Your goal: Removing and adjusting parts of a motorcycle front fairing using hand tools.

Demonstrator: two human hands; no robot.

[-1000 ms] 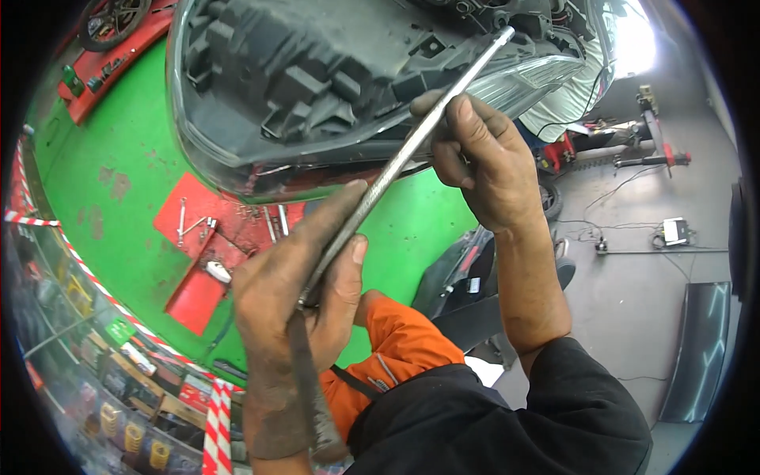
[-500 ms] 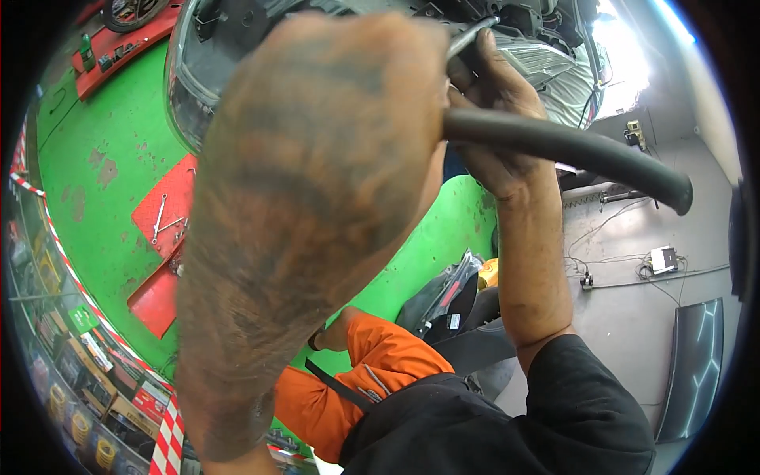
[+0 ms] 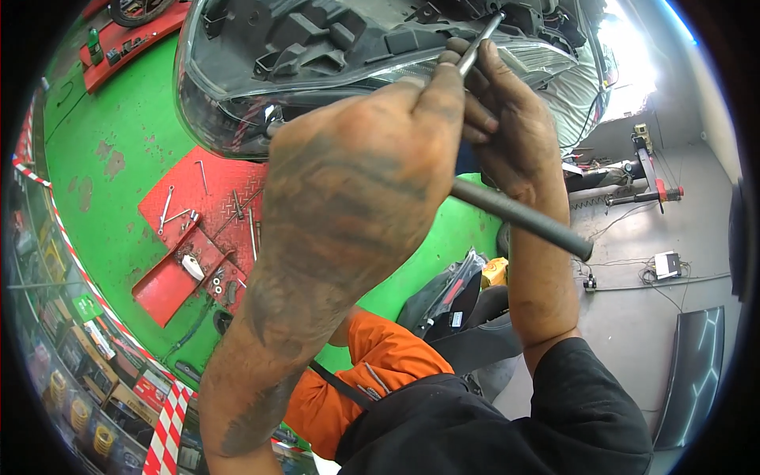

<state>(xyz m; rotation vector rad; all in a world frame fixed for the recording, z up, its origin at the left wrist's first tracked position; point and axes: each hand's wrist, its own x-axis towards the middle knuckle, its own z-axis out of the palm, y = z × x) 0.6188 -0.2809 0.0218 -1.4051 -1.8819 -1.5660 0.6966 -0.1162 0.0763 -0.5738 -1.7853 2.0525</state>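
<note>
My left hand fills the middle of the view, closed in a fist on the T-handle wrench. The wrench's dark cross bar sticks out of the fist toward the lower right. Its steel shaft slants up from the hands to black plastic parts above a vehicle's clear headlight. Beside the fist, my right hand is raised palm-in, its thumb and curled fingers around the shaft. The join of bar and shaft is hidden by my left hand, and the shaft's tip is too small to make out.
A red metal plate on the green floor holds wrenches and small parts. A red platform with a wheel stands at the far left. Striped tape borders shelves of boxes. Dark seat-like parts lie near my legs.
My left fist has moved down and away from the view, and the wrench's cross bar has swung lower. More of the headlight and red plate shows. My right hand stays at the shaft.
</note>
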